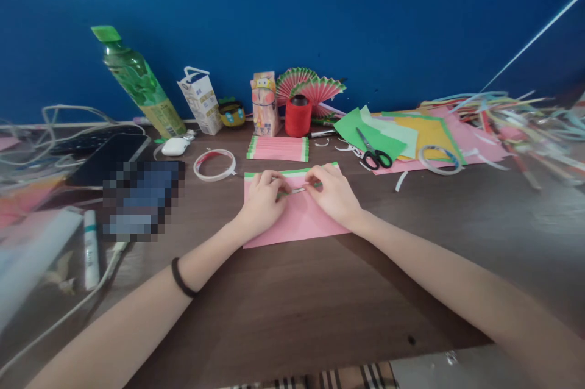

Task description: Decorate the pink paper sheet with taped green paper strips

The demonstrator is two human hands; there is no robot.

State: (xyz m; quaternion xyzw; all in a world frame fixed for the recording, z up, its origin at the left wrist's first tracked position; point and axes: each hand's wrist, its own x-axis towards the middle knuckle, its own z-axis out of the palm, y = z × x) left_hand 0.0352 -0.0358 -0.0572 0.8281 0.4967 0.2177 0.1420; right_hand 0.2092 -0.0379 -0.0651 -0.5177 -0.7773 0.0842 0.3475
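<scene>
The pink paper sheet with a green edge [292, 227] looks matt and smooth; the pleated pink-and-green strip [277, 149] is matt paper too. The dark brown tabletop [274, 303] has a wood-look grain with a faint sheen. The slanted green bottle [141, 87] is glossy, see-through plastic. The black-handled scissors [373, 150] pair smooth plastic with metal blades. The white earphone case [175, 146] is smooth, glossy plastic.

Item one, which I view from above: pink paper sheet [295, 224], green band along its far edge, lying mostly flat on the brown tabletop [274, 303], upper part partly covered by my left hand [264, 201] and right hand [336, 194]. Item two: narrow white strip [298, 190], short in its visible length, set roughly crosswise over the pink between my fingertips, ends hidden.
</scene>
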